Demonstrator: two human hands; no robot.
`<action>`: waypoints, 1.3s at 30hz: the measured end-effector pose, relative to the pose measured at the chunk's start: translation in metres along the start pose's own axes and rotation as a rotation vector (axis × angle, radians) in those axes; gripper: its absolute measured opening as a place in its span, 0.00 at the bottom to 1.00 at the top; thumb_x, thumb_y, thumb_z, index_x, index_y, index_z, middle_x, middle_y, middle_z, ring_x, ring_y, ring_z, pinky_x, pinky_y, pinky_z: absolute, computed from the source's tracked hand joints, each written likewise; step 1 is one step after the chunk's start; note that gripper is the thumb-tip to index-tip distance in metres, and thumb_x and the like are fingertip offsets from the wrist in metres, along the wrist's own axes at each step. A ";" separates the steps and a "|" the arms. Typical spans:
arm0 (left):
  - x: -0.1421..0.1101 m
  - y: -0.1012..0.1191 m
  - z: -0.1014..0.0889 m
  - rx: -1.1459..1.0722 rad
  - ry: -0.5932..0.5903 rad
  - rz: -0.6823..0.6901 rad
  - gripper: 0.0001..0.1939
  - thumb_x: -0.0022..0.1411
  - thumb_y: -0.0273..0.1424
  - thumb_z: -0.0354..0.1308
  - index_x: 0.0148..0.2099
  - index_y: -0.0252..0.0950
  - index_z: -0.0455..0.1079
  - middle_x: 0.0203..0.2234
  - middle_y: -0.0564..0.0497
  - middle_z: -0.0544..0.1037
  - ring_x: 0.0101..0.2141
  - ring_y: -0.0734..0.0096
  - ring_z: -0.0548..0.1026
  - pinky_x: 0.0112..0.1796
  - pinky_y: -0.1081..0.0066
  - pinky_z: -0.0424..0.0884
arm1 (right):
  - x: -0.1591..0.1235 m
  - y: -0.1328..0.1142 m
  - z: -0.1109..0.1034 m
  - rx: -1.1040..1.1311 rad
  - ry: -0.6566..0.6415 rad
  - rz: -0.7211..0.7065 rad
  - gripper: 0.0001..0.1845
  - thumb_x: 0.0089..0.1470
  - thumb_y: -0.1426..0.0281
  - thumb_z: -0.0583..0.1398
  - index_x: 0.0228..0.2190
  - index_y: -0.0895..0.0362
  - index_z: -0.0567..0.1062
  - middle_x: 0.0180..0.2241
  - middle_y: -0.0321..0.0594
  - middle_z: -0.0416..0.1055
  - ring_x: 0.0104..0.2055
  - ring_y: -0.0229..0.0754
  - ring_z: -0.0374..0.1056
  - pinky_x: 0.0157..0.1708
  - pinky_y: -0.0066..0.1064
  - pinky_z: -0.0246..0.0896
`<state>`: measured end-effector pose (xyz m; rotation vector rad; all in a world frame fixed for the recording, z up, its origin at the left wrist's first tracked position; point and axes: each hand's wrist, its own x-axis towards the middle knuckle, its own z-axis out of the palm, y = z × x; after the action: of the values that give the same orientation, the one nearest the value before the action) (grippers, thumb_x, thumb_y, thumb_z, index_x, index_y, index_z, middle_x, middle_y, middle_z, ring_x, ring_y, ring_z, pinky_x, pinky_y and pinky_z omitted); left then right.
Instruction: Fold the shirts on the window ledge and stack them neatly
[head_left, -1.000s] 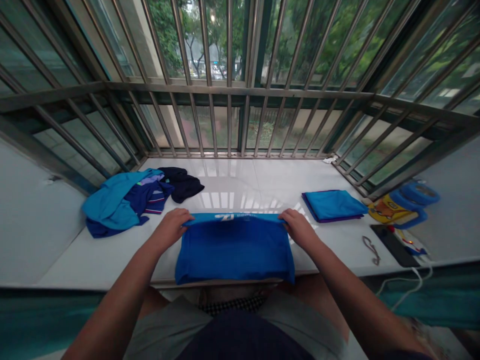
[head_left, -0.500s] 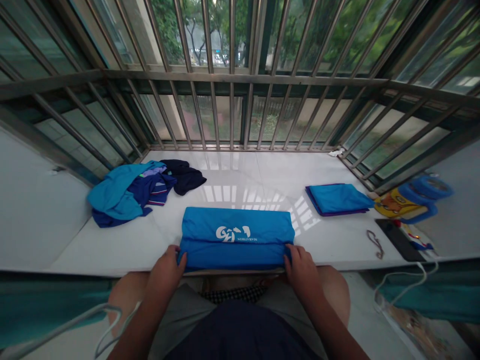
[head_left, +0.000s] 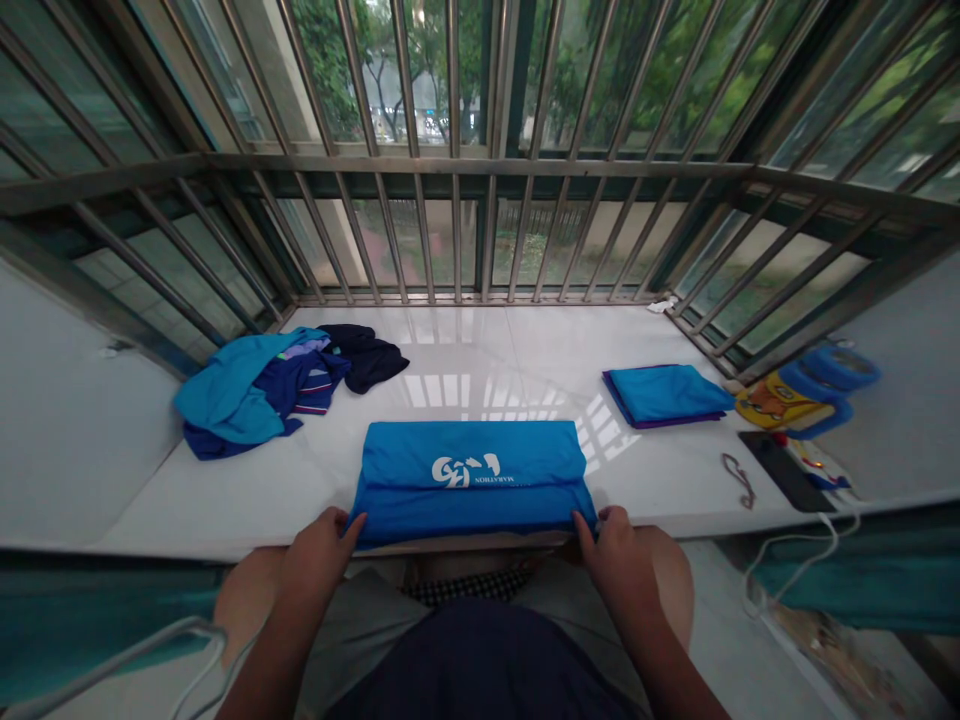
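A blue shirt (head_left: 465, 505) with white print and the word MARATHON lies folded into a wide strip at the ledge's front edge. My left hand (head_left: 322, 545) pinches its near left corner between thumb and fingers. At the near right corner, my right hand (head_left: 606, 540) grips the cloth in the same way. Folded clothes (head_left: 667, 393), bright blue over purple, lie in a flat stack to the right. On the left is a loose heap of clothes (head_left: 247, 390) in light blue, navy and black.
The white ledge (head_left: 480, 350) ends at metal window bars (head_left: 480, 168). On the right stand a blue and yellow bottle (head_left: 810, 390), a black phone (head_left: 787, 470) with a white cable nearby, and a thin brown cord (head_left: 739, 480). My legs are under the front edge.
Both hands have moved slightly outward and toward me, drawing the shirt's near corners apart. Its near part now spreads wider and flatter. The view has shifted a little.
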<state>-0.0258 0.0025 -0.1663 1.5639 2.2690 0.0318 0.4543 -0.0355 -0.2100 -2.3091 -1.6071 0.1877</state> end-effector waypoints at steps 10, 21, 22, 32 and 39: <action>-0.008 -0.011 0.009 -0.832 -0.092 -0.207 0.19 0.60 0.50 0.65 0.46 0.44 0.71 0.29 0.52 0.83 0.29 0.57 0.83 0.27 0.68 0.73 | -0.005 0.007 0.011 1.013 -0.170 0.462 0.33 0.39 0.39 0.70 0.35 0.52 0.73 0.27 0.41 0.79 0.32 0.54 0.78 0.33 0.40 0.73; -0.006 0.031 -0.026 -1.709 -0.193 -0.295 0.15 0.59 0.27 0.66 0.49 0.38 0.75 0.42 0.45 0.86 0.40 0.64 0.86 0.41 0.68 0.83 | 0.030 -0.012 -0.055 1.470 -0.129 0.539 0.27 0.44 0.54 0.78 0.44 0.49 0.81 0.35 0.37 0.82 0.36 0.48 0.81 0.39 0.37 0.80; 0.001 0.038 -0.027 -1.761 -0.184 -0.271 0.13 0.61 0.27 0.64 0.49 0.37 0.75 0.46 0.42 0.86 0.46 0.62 0.86 0.46 0.66 0.83 | 0.041 -0.020 -0.055 1.501 -0.133 0.506 0.28 0.43 0.54 0.78 0.44 0.50 0.81 0.37 0.39 0.83 0.38 0.48 0.81 0.41 0.37 0.80; 0.043 0.027 0.028 -0.587 0.220 0.371 0.21 0.68 0.43 0.57 0.55 0.40 0.80 0.56 0.39 0.84 0.59 0.44 0.79 0.66 0.41 0.69 | 0.075 -0.052 -0.027 0.174 -0.038 -0.085 0.21 0.67 0.64 0.59 0.57 0.59 0.78 0.56 0.56 0.78 0.59 0.60 0.73 0.61 0.52 0.67; 0.043 0.015 0.045 -0.245 0.458 0.443 0.24 0.73 0.43 0.48 0.53 0.38 0.83 0.59 0.37 0.80 0.57 0.45 0.80 0.61 0.45 0.75 | 0.080 -0.061 -0.024 -0.182 -0.145 0.119 0.29 0.74 0.54 0.55 0.58 0.67 0.75 0.51 0.64 0.77 0.53 0.60 0.76 0.50 0.43 0.69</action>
<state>-0.0113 0.0380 -0.2175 2.0379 2.0607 0.8290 0.4354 0.0535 -0.1608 -2.5861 -1.6156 0.2510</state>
